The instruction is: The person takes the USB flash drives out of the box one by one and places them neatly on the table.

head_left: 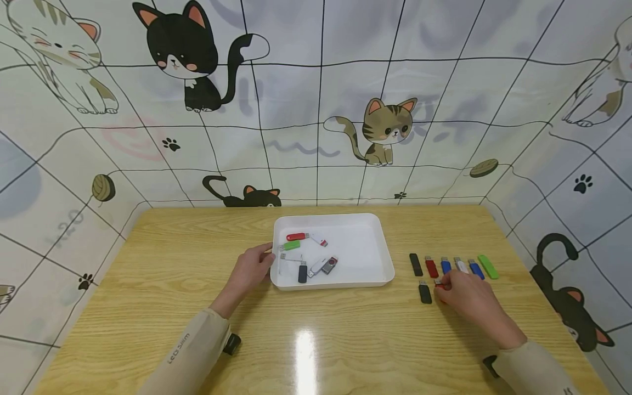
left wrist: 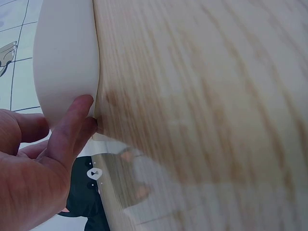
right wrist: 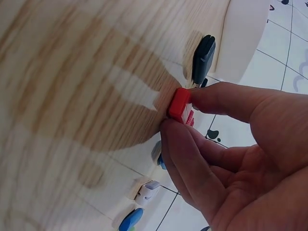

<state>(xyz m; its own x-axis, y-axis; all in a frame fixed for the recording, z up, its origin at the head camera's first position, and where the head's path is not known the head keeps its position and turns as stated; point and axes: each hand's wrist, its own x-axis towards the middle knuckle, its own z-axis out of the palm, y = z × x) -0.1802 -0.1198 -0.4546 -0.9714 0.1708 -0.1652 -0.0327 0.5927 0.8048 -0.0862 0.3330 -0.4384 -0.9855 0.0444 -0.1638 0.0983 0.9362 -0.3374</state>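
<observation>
My left hand [head_left: 249, 269] holds the left side of a white tray [head_left: 355, 247]; its fingers lie against the outer wall [left wrist: 67, 57] in the left wrist view. Between thumb and fingers, my right hand [head_left: 469, 299] pinches a red USB stick [right wrist: 179, 103] at the tabletop. Just left of it lies a black USB stick [head_left: 425, 292]. Behind is a row of USB sticks: black [head_left: 416, 264], red [head_left: 432, 267], blue, white [head_left: 461, 264], another blue [head_left: 476, 269] and green [head_left: 487, 267]. The hand partly covers some of these.
Several loose USB sticks lie in the tray's left half, including a red one [head_left: 296, 237], a green one [head_left: 291, 246] and a black one [head_left: 303, 272]. The wooden table [head_left: 197, 241] meets a cat-patterned cloth [head_left: 296, 148] at its back and sides.
</observation>
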